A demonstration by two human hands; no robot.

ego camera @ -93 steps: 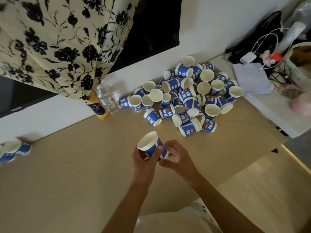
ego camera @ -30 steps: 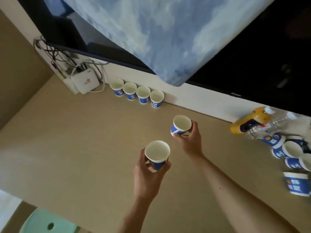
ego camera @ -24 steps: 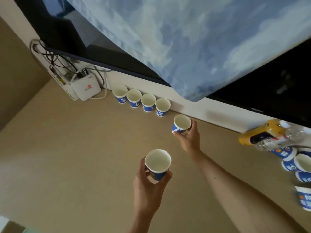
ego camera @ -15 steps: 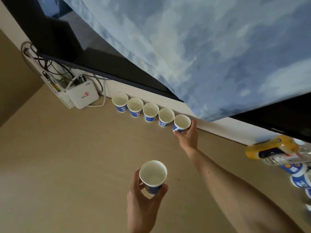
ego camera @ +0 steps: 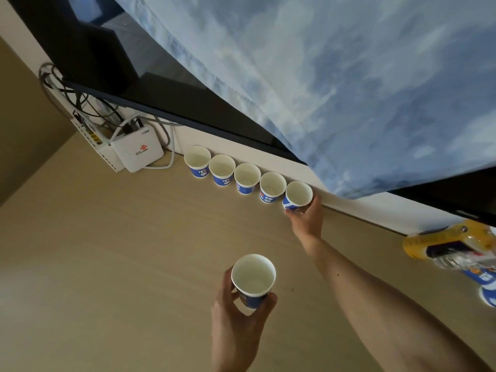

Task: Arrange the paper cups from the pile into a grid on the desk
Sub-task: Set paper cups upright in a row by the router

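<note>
Nearest me, my left hand [ego camera: 236, 320] holds a spare cup [ego camera: 253, 279] upright above the middle of the table [ego camera: 107, 264], with fingers [ego camera: 269, 298] and thumb curled round its blue wall below the rim. It has no job in this step, so I judge it best held level and well apart from the row, where it cannot knock anything. Farther out, my right hand [ego camera: 307, 222] reaches toward the table's back edge and grips the fifth cup [ego camera: 298, 196] from its near right side, fingers wrapped round it. That cup is mouth up and looks slightly tilted. Its rim is just beside or touching the rim of the last cup [ego camera: 272, 187] in the row of four cups [ego camera: 222, 170], which stands along the back edge against the back wall [ego camera: 362, 210]. I cannot tell whether its base is flat on the table yet. To do this well I think I should settle the base flat first, line it up with the run of the row, and match the spacing its neighbours show, rims almost touching. Paper walls are light and soft, so a gentle grip suits them. A clean release, with my fingers opening away toward the table's right edge and not dragging across, should leave it standing without nudging the neighbour. Past the row's left end sits a white router box [ego camera: 137, 154] with cables, so I judge the row can only grow rightward.
</note>
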